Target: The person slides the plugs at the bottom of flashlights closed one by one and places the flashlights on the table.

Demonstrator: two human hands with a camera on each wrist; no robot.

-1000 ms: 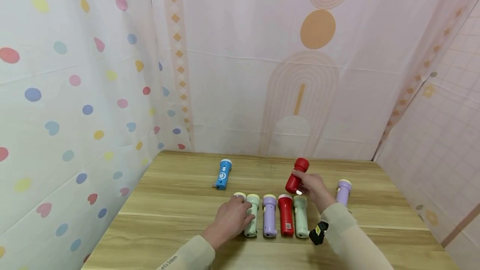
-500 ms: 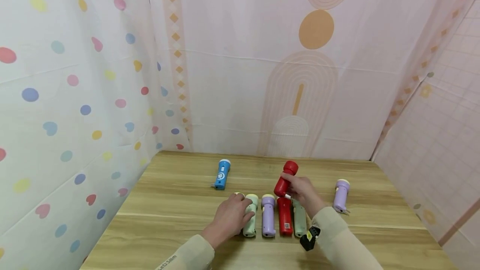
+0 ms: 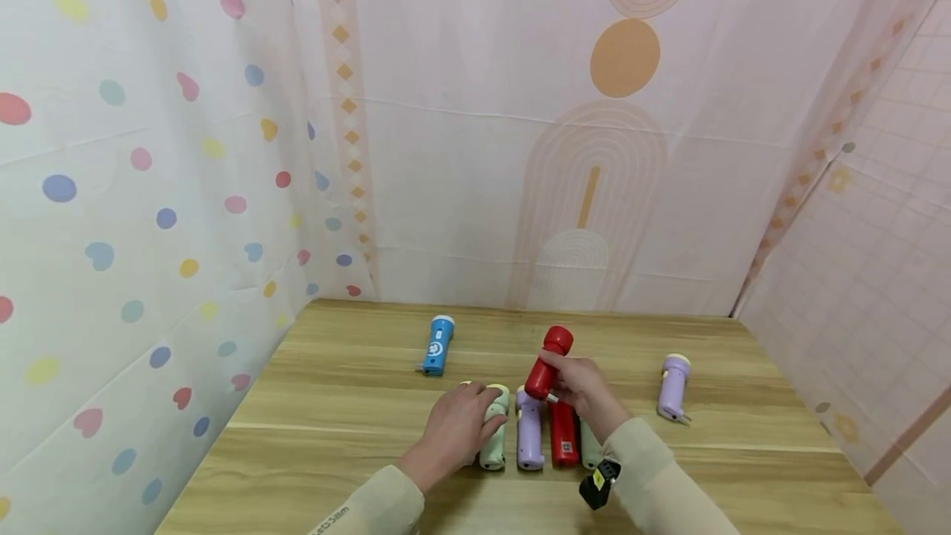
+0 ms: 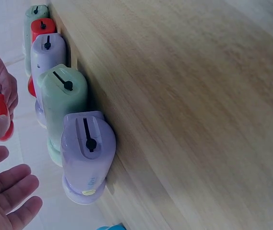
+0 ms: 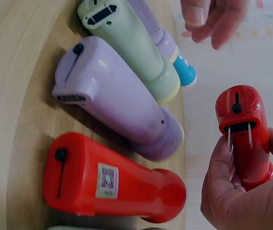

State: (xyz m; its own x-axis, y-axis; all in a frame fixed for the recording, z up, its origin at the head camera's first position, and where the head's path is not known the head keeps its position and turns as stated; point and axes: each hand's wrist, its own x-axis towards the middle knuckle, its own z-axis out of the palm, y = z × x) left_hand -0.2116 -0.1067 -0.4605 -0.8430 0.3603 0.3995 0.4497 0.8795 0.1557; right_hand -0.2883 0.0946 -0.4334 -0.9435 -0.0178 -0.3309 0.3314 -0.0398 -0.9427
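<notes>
A red flashlight (image 3: 548, 363) is gripped in my right hand (image 3: 589, 393), raised and tilted above the middle of a row of flashlights. Two metal plug prongs stick out of its end in the right wrist view. My left hand (image 3: 455, 429) hovers over the row's left end, its fingers loosely extended and holding nothing in the left wrist view. From left to right the row has a purple flashlight (image 4: 89, 151), a green flashlight (image 3: 494, 440), another purple flashlight (image 3: 530, 437), a red flashlight (image 5: 114, 179) and a green flashlight (image 3: 589, 446), partly hidden by my right hand.
On the wooden table (image 3: 334, 403), a blue flashlight (image 3: 437, 345) lies at the back left. A purple flashlight (image 3: 673, 390) with its prongs out lies at the right. Patterned curtains (image 3: 461, 188) close off the back and sides.
My right hand has carried the red flashlight leftward and slightly down, from above the row's right end to above its middle. The left hand has stayed nearly still.
</notes>
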